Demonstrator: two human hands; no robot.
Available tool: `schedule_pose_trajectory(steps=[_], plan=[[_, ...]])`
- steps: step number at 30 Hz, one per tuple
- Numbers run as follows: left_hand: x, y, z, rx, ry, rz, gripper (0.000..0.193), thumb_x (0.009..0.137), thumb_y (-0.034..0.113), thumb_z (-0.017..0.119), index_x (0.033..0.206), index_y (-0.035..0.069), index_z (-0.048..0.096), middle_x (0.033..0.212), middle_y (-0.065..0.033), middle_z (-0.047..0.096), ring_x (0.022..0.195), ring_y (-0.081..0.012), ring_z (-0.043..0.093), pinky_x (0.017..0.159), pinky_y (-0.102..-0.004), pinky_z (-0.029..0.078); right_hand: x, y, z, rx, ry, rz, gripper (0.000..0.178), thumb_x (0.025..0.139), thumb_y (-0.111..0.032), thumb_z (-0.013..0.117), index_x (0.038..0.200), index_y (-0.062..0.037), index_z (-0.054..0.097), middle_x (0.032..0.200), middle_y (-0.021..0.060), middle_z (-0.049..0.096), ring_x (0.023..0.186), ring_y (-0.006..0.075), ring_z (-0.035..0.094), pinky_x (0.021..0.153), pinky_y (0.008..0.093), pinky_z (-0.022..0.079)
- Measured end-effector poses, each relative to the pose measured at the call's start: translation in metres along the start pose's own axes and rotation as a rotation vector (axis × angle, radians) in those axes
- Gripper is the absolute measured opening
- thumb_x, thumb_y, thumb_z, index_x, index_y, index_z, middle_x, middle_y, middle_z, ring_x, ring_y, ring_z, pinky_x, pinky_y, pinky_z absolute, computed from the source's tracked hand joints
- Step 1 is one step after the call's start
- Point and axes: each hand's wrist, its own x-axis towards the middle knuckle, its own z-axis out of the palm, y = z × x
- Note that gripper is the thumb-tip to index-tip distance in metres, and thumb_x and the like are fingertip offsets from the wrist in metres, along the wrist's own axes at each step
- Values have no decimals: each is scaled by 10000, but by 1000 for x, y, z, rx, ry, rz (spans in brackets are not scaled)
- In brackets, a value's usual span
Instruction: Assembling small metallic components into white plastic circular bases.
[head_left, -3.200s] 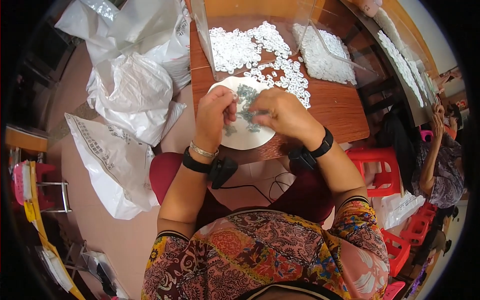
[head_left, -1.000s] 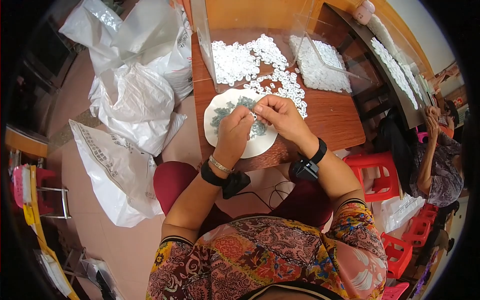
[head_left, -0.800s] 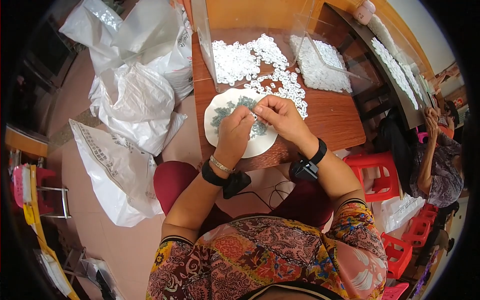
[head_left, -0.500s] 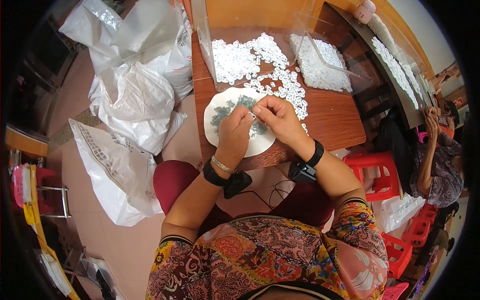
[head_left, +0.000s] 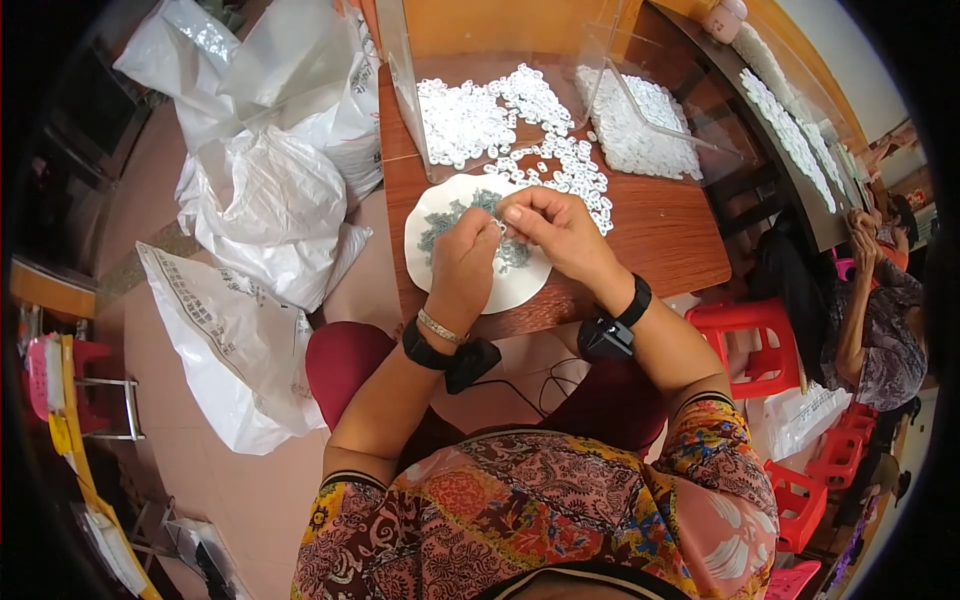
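Above a pale round plate [head_left: 420, 262], my left hand [head_left: 465, 255] and my right hand [head_left: 560, 232] meet with fingertips pinched close together. Between them shows a small white piece [head_left: 500, 228], mostly covered by the fingers; its left side is in my left hand's pinch. My right thumb and forefinger are closed as well, and what they grip is too small and hidden to name. Under the hands, a heap of small grey-green parts [head_left: 440, 232] lies on the plate. Just beyond it, many small white two-holed pieces [head_left: 575, 170] are scattered over the brown wooden table [head_left: 660, 225].
Clear plastic panels [head_left: 408, 110] stand around piles of white pieces [head_left: 460, 120] at the back. Large white sacks [head_left: 270, 210] rest on the floor to the left. Red stools [head_left: 745, 345] and a co-worker [head_left: 880, 330] at another table are on the right.
Both hands have shifted very slightly, staying pinched together over the plate. The view has moved a little; the piles look the same.
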Motion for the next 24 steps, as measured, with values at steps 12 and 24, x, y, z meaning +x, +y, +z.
schedule_pose_trajectory(steps=[12,24], plan=[[-1,9,-1,20,-59,29,180,874,128,479,752,-3,472,587,-160,436,513,-211,427,504,-356,357,-4,-5,-5,-322,-49,-67,111,907,-102,546,845,-11,559,728,-17,545,675,56,464,608,218,405],[-4,8,2,-75,-132,-43,190,891,131,480,739,17,487,542,-55,453,489,-122,438,468,-285,347,-10,-14,-13,-481,-21,-187,142,849,-161,604,834,-20,605,672,128,595,599,254,574,569,330,454]])
